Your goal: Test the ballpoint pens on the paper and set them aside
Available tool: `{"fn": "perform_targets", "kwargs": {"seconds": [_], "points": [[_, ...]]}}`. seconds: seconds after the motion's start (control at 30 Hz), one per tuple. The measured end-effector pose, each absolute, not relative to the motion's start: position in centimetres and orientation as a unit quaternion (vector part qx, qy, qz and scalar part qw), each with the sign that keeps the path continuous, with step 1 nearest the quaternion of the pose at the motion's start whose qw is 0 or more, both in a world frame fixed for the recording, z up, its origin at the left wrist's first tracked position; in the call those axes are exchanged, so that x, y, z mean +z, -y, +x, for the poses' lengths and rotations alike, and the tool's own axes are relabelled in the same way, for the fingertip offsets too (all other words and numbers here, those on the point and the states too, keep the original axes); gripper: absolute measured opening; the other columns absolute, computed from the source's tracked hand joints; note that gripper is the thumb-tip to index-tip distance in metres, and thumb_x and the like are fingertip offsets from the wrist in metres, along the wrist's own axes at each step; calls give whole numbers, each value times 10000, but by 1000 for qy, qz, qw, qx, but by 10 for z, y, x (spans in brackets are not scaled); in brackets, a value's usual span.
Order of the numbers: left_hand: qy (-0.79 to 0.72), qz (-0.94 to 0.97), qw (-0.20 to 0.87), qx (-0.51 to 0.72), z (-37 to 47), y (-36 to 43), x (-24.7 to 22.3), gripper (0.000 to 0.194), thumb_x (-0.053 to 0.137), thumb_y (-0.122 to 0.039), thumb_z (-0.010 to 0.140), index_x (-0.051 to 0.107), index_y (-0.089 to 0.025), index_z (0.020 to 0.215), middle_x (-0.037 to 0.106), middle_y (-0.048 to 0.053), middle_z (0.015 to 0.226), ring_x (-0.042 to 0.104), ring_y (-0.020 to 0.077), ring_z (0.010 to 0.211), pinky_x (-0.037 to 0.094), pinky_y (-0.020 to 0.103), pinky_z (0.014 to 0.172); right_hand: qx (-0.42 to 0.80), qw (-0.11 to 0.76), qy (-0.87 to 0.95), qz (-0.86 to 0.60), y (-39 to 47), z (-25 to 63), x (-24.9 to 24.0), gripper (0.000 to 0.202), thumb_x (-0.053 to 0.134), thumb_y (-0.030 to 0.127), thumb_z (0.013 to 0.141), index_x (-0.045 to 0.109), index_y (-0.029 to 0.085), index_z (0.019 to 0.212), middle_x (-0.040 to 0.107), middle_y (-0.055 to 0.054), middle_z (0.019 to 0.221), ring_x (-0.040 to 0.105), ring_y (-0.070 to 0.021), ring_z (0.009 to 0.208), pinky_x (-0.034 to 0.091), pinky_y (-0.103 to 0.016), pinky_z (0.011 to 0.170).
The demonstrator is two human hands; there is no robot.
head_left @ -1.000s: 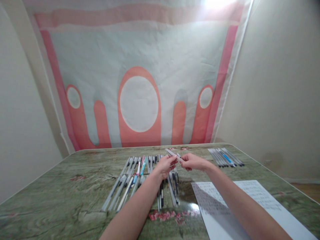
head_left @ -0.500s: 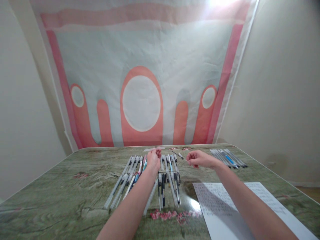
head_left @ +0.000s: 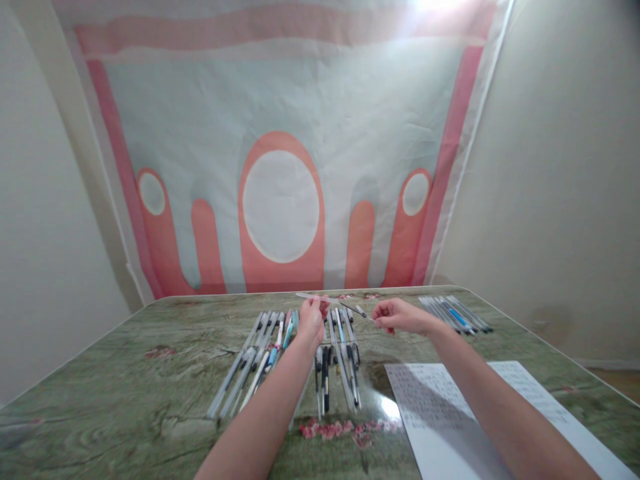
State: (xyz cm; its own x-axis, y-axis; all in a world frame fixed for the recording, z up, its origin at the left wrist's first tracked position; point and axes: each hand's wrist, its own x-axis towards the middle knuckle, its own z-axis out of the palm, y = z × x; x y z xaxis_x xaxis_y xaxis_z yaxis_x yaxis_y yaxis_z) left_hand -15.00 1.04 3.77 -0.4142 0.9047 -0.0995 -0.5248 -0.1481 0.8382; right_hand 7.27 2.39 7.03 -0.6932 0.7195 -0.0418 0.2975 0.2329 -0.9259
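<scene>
My left hand (head_left: 313, 321) is closed on a clear pen barrel (head_left: 305, 295), which lies crosswise in its fingertips above the far ends of the pens. My right hand (head_left: 399, 316) pinches a thin pen refill (head_left: 353, 309) with a dark section, slanting up to the left. The refill's far tip is at or very near the right end of the barrel; I cannot tell whether it is inside. Under my left forearm, two rows of pens (head_left: 231, 389) lie on the table, clear, black and blue ones among them, partly hidden by the arm.
Several clear pens and a blue one (head_left: 459, 316) lie side by side at the far right. A sheet of handwritten paper (head_left: 430, 407) lies under my right forearm. The wood-patterned table (head_left: 125, 400) ends at a wall hung with a printed cloth (head_left: 205, 120).
My left hand has shifted right with the pen barrel, bringing its end up to the refill tip. My right hand has barely moved.
</scene>
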Motion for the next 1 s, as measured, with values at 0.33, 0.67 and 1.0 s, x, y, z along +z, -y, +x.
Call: {"fn": "perform_targets", "kwargs": {"seconds": [0.33,0.67,1.0], "points": [[-364,227,610,667,-111,8,33,74,504,-180,797,517,-123,750,612,42,715,574,83,630,426,187,595,502,335,729,-322,-22,60,69,348,649,359,625,555,120,858,592,-7,706,545,-92,602,447,-237,600],[-305,76,680,662,-116,10,43,145,454,-125,821,534,-86,706,597,61,647,591,96,619,490,192,597,201,356,806,-428,-61,64,9,208,485,215,764,596,124,914,616,-96,935,567,-177,858,438,-326,795],[-309,39,687,657,-117,9,41,132,455,-134,817,519,-93,710,572,43,591,563,89,518,462,179,479,-29,247,889,-384,-64,54,-37,391,371,216,845,458,189,1224,462,-89,1255,384,-217,1158,325,-382,958]]}}
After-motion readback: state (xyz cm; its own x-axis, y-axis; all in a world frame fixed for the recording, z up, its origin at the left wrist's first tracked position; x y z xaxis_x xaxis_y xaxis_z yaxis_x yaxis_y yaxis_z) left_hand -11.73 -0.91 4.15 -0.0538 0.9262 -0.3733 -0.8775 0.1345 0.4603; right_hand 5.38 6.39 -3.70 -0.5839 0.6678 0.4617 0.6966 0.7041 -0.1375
